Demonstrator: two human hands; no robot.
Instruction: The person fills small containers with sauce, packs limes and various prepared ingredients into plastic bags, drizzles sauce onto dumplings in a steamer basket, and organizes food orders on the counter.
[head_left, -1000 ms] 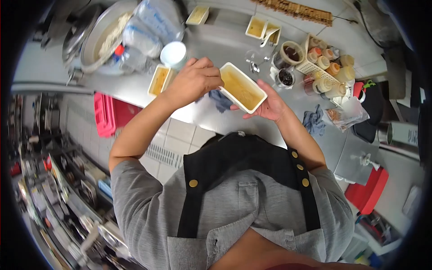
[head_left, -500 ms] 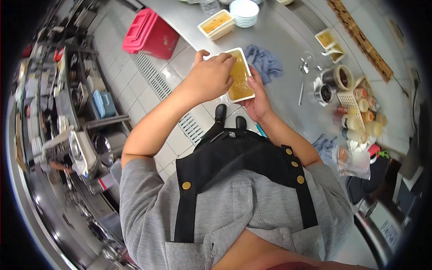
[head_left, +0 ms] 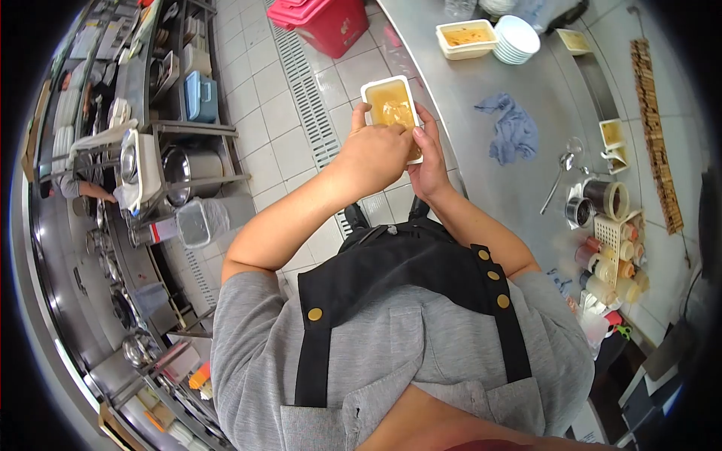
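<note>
A white rectangular tub (head_left: 366, 88) with yellowish, wet-looking contents (head_left: 391, 101) is held up in front of my body, over the tiled floor. My right hand (head_left: 429, 158) grips the tub's right side, with its thumb near the rim and its fingers behind. Reaching over the near end, my left hand (head_left: 378, 154) has bent fingers down at the contents. The left thumb points up along the left rim. Its fingertips are hidden, so what they pinch cannot be made out.
On the steel counter (head_left: 481, 188) are another white tub (head_left: 468, 52), stacked white bowls (head_left: 517, 39), a blue cloth (head_left: 511, 129), a spoon (head_left: 554, 188) and a basket of sauce bottles (head_left: 613, 240). A red bin (head_left: 331, 30) stands on the floor; metal shelving (head_left: 188, 124) lines the left.
The left hand has moved from the tub's left side to its near end, fingers still over the contents. My view has shifted, with the counter now farther right.
</note>
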